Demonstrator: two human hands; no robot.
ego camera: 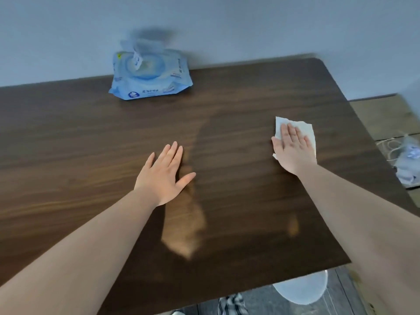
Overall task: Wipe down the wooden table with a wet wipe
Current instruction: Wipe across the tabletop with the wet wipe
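Note:
The dark wooden table (238, 110) fills most of the head view. My right hand (293, 151) lies flat, palm down, on a white wet wipe (305, 129) spread on the table's right side, fingers together and pointing away from me. My left hand (164, 172) rests flat on the bare wood near the middle, fingers extended, holding nothing. A glossy damp patch shows on the wood between and below the hands.
A blue pack of wet wipes (148, 73) with its flap lifted stands at the far edge against the pale wall. The table's right edge drops to the floor, where a bag and cables (406, 160) lie. A pale round stool (300, 287) sits under the near edge.

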